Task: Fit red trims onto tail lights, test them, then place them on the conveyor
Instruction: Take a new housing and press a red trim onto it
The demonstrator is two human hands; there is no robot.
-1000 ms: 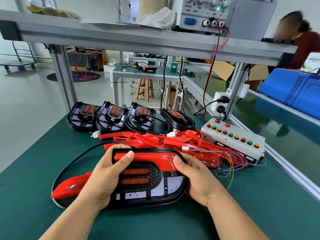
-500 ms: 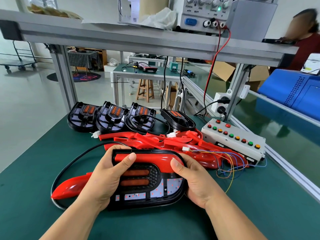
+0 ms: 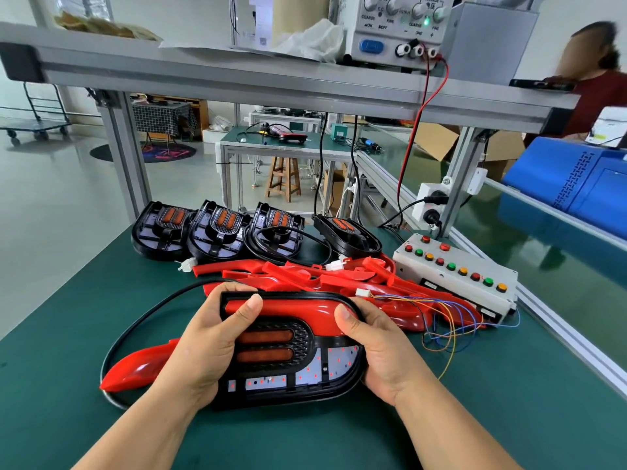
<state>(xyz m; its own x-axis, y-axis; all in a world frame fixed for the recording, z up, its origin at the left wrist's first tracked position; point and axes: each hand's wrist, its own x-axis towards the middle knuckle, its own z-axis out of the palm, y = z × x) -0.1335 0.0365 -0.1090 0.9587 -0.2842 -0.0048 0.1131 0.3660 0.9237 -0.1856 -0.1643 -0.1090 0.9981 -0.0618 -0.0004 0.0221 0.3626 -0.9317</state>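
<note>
The left hand [image 3: 203, 344] and right hand [image 3: 380, 351] each have a grip clamped on the tail light [image 3: 291, 378], on the desk [image 3: 509, 418] near the button box [image 3: 454, 269], with thumbs on the red trim [image 3: 291, 307], probably to push it in.

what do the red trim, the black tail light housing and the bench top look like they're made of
Red trim: looks like glossy moulded plastic, with bright highlights along its curve.
Tail light housing: black plastic, semi-gloss, with a honeycomb-textured surround.
Bench top: probably a matte green rubber mat; no glare.
</note>
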